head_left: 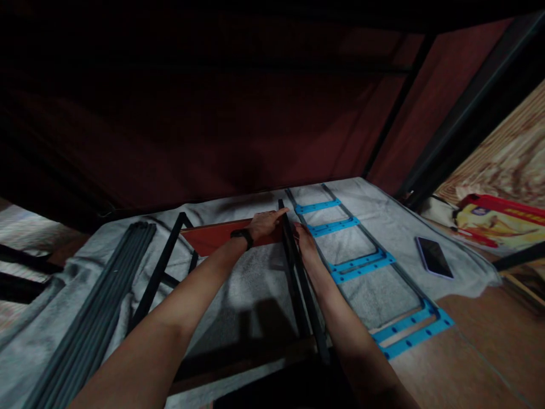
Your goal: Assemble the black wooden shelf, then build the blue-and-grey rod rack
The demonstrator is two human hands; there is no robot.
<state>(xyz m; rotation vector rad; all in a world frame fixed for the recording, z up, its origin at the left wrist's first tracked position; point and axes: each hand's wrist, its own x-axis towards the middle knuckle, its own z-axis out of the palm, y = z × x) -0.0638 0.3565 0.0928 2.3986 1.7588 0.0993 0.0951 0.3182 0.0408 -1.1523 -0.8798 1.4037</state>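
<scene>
A dark metal frame stands on the grey cloth before me, with a reddish-brown board (208, 238) across its far side, between its bars. My left hand (264, 224), with a dark band on the wrist, is bent over the right end of this board, one finger reaching to the top of the right-hand dark bar (303, 289). On the other side of that bar, my right hand (304, 243) is close against it, fingers curled together near the board's end. Whatever its fingertips pinch is too small and dim to make out.
Several grey tubes (106, 289) lie bundled on the cloth (170, 213) at left. To the right lies a ladder-like rack with blue crosspieces (361, 266). A phone (434, 257) rests farther right, near a red and yellow package (498, 221). Dark red fabric (221, 136) hangs behind.
</scene>
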